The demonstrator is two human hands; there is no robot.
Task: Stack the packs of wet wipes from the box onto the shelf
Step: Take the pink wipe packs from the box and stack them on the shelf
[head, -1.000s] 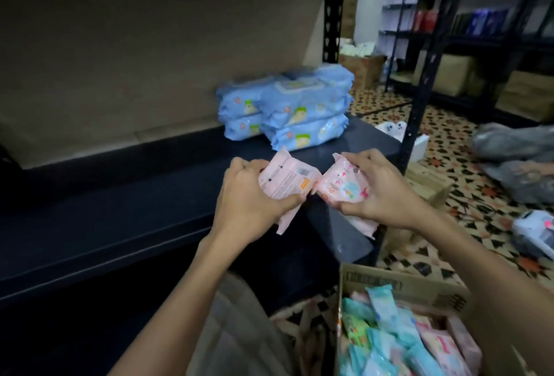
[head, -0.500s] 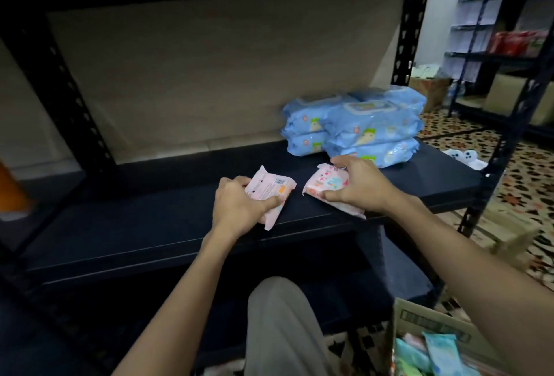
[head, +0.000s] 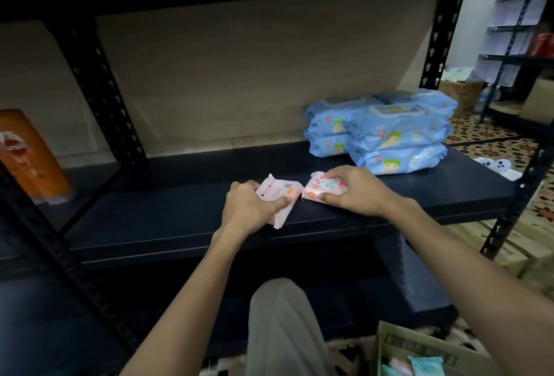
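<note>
My left hand [head: 250, 209] grips a small pink pack of wet wipes [head: 280, 191] with its printed back up, tilted at the front of the dark shelf [head: 168, 210]. Right beside it, my right hand [head: 356, 192] holds a second pink pack [head: 319, 191] lying flat on the shelf, fingers curled over its far edge. The two packs almost touch. A stack of several large blue packs [head: 386, 132] sits at the shelf's back right. The cardboard box [head: 419, 345] with more packs peeks in at the bottom right.
Black perforated uprights [head: 99, 84] frame the shelf, with a dark board above. An orange package [head: 28, 153] stands on the neighbouring shelf at far left. My knee [head: 281, 324] is below the shelf. More shelving and cartons stand on the patterned floor at right.
Both hands carried the pink packs from the air in front of the shelf down onto its front part. The view swung left, so the box now shows only at the corner.
</note>
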